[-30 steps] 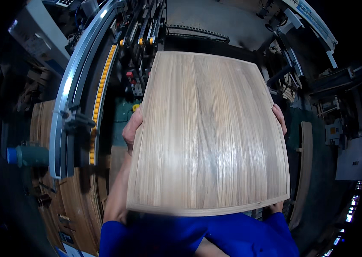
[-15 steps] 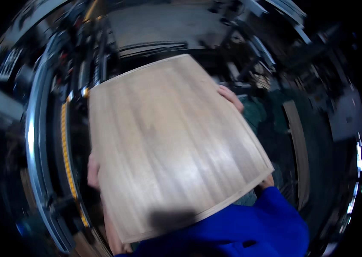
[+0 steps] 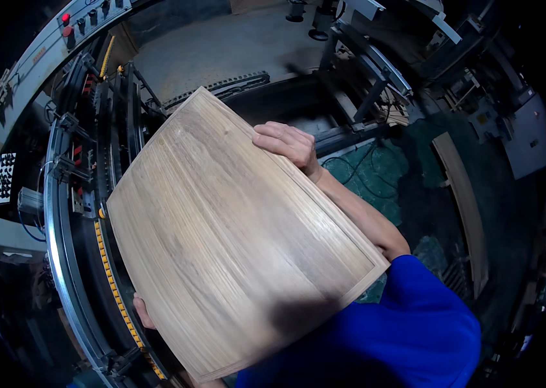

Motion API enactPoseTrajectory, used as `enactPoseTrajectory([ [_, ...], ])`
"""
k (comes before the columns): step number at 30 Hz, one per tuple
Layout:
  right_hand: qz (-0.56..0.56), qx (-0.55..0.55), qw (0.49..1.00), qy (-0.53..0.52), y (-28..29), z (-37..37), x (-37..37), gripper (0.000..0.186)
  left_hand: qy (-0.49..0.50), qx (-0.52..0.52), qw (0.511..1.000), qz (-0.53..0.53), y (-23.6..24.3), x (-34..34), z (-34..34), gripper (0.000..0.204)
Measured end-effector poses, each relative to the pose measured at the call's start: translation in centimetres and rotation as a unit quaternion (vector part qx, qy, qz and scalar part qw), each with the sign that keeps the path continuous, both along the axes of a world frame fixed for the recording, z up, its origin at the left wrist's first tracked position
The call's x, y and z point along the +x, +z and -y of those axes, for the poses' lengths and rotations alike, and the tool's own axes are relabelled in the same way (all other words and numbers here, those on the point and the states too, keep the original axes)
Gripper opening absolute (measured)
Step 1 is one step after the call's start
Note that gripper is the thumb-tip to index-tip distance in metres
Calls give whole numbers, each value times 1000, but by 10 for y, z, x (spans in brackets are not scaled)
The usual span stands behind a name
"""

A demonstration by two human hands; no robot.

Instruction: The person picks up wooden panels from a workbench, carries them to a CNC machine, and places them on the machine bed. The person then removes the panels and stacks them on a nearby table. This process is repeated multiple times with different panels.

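Observation:
A square wooden panel (image 3: 221,233) with light streaky grain and a raised border is held at a slant in front of me, filling the middle of the view. My right hand (image 3: 286,143) grips its upper right edge, fingers curled over the top face. My left hand (image 3: 142,312) is at the lower left edge; only a few fingers show, and the rest is hidden under the panel. Close along the panel's left side runs a machine rail with a row of yellow rollers (image 3: 116,284), beside a silver metal beam (image 3: 60,258).
A control panel with red buttons (image 3: 89,22) is at upper left. A dark metal frame (image 3: 367,97) stands at upper right. A long wooden plank (image 3: 463,207) lies at right on the green floor (image 3: 363,181), with cables nearby. Grey floor (image 3: 202,39) shows beyond the machine.
The panel has swung anticlockwise and shifted left toward the roller rail. My right hand now shows more fully over its upper edge, with the forearm exposed.

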State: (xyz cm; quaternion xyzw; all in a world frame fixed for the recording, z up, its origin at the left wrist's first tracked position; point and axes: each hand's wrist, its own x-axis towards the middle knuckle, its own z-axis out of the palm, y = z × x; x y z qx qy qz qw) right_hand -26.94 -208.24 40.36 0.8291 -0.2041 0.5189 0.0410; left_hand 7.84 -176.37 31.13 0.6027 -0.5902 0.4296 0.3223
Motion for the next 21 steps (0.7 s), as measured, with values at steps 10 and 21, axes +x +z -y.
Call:
enactPoseTrajectory([
  [10,-29,-44,999,2,31,7,20,20,-35,10,999,-30,9,15,23,20],
  [21,-26,-81,995,-56,30,2,10,20,-107,39,988,-102,10,19,43,17],
])
